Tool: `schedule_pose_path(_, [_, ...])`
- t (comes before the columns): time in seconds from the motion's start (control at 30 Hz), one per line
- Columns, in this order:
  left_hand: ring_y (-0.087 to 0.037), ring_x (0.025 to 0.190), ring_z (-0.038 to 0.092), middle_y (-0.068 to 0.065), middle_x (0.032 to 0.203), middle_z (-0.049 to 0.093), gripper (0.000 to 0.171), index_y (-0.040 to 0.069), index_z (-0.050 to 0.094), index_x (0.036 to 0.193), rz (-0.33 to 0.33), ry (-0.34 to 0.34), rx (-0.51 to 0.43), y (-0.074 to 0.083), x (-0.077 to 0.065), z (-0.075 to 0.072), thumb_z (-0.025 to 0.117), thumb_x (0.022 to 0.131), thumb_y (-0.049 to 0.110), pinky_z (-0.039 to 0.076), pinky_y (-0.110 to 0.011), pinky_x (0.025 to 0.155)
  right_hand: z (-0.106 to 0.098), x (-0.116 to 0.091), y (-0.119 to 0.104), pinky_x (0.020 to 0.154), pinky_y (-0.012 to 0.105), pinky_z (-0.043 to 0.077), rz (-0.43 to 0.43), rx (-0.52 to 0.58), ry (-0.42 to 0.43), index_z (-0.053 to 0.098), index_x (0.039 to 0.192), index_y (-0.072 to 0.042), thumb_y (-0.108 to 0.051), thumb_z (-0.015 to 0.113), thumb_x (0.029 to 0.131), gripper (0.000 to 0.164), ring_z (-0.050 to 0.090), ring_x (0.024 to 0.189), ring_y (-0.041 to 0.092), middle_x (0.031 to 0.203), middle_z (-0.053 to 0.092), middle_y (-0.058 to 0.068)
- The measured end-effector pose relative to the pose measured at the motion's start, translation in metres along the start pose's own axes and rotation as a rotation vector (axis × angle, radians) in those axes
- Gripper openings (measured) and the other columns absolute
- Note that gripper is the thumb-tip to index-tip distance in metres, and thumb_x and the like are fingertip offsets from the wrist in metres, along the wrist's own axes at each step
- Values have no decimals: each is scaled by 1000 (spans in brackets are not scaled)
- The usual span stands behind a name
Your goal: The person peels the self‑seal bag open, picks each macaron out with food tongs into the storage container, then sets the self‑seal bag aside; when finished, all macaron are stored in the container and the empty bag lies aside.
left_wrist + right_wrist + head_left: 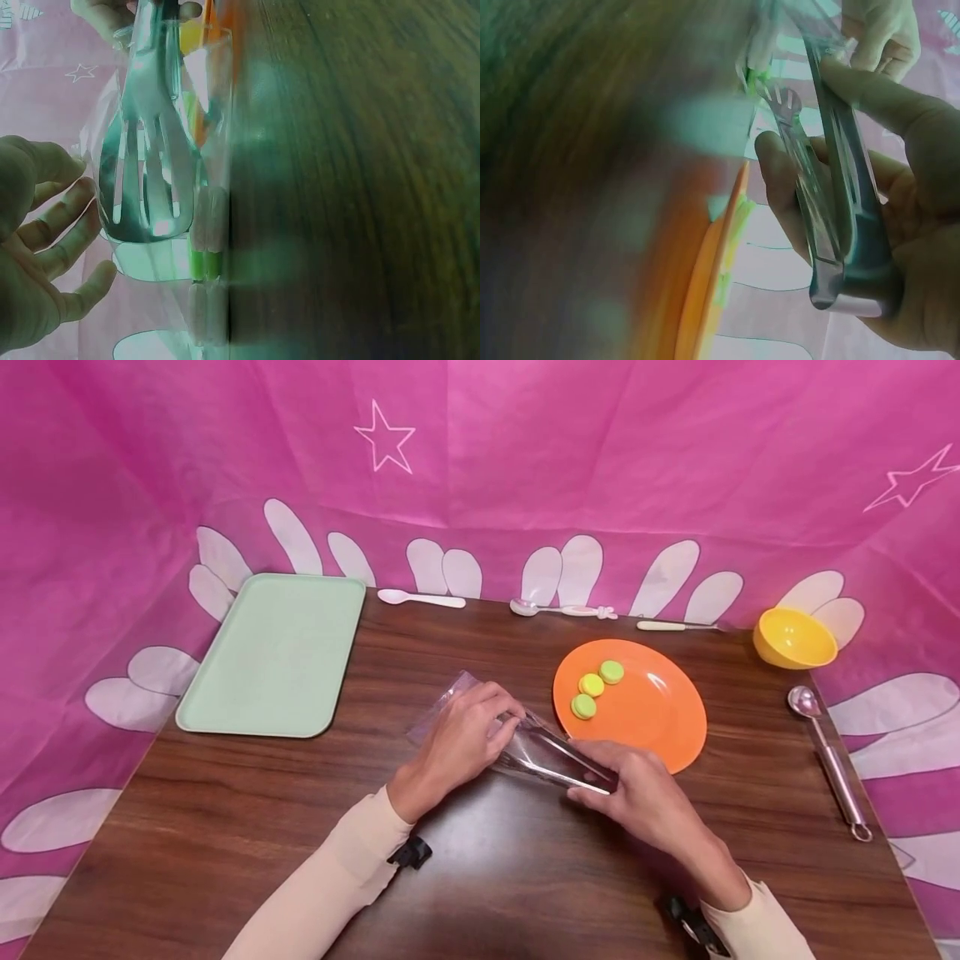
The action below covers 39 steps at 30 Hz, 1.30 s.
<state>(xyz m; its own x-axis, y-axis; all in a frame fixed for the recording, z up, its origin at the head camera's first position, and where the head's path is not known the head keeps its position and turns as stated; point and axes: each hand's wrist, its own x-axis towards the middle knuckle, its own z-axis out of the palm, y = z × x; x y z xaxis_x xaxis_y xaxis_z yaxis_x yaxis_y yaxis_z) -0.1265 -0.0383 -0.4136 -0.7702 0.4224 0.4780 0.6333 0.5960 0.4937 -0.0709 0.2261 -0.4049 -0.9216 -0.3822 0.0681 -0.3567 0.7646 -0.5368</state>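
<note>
My right hand grips metal serving tongs near their bent end. One arm of the tongs ends in a flat slotted head, seen through clear plastic in the left wrist view. A transparent bag surrounds that end. With thumb and fingers my left hand pinches the bag's edge, over the middle of the table. Right beside the tongs lies an orange plate bearing two green macarons and a yellow macaron.
A pale green tray lies at the left. Along the back are a white spoon, a spoon with a pink handle and a cream-handled utensil. At the right stand a yellow bowl and a metal scoop.
</note>
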Motion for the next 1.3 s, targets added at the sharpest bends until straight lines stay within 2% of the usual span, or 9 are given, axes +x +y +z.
schedule_pose_path(0.3, [-19, 90, 74, 0, 97, 77, 8, 13, 81, 99, 9, -11, -15, 1, 1, -1, 78, 93, 8, 60, -39, 84, -3, -3, -1, 72, 28, 52, 41, 28, 5, 80, 128, -17, -15, 93, 84, 46, 69, 90, 17, 110, 83, 1])
schedule_pose_path(0.53, [-18, 91, 74, -1, 97, 77, 9, 12, 81, 99, 26, -25, -38, 1, 1, 0, 78, 93, 6, 60, -37, 84, 0, -3, -1, 75, 34, 57, 34, -14, 34, 81, 126, -17, -15, 93, 83, 45, 75, 94, 19, 112, 83, 2])
schedule_pose_path(0.7, [-17, 86, 72, -1, 96, 77, 9, 12, 81, 98, 25, -17, -29, 2, 1, 1, 78, 93, 6, 59, -38, 83, -6, -9, 0, 75, 31, 55, 9, -1, 27, 81, 125, -19, -14, 93, 83, 45, 73, 92, 15, 110, 83, -3])
schedule_pose_path(0.9, [-19, 90, 74, -2, 97, 77, 6, 12, 81, 98, 18, -9, -24, 3, 1, 3, 78, 94, 9, 60, -40, 86, -20, -32, 12, 72, 17, 49, 11, -6, 54, 82, 122, -23, -15, 96, 78, 47, 66, 87, 6, 107, 83, -6])
schedule_pose_path(1.0, [-20, 91, 74, -2, 97, 77, 6, 12, 81, 98, 9, -5, -21, 3, 1, 3, 78, 94, 8, 60, -40, 87, -30, -50, 24, 74, 7, 46, 19, -16, 93, 83, 121, -22, -14, 98, 76, 49, 65, 86, -1, 106, 84, -3])
schedule_pose_path(1.13, [-21, 93, 75, -2, 97, 77, 6, 12, 81, 98, 2, -6, -17, 2, 1, 4, 79, 93, 8, 59, -43, 89, -49, -71, 44, 74, 1, 42, 109, -22, 155, 84, 120, -19, -16, 98, 75, 48, 62, 86, -11, 107, 84, 8])
schedule_pose_path(1.2, [-22, 93, 75, -2, 97, 77, 6, 11, 81, 98, -1, -13, -26, 2, 0, 4, 78, 94, 8, 59, -45, 92, -58, -78, 55, 67, 4, 41, 190, -18, 184, 83, 122, -19, -18, 98, 77, 48, 58, 80, -12, 106, 83, 12])
schedule_pose_path(1.3, [-22, 96, 75, -3, 97, 77, 7, 11, 82, 98, -10, -31, -34, 2, -1, 4, 78, 94, 7, 58, -49, 98, -66, -83, 70, 56, 16, 35, 308, -41, 224, 81, 127, -18, -23, 95, 82, 48, 50, 70, -7, 89, 79, 12])
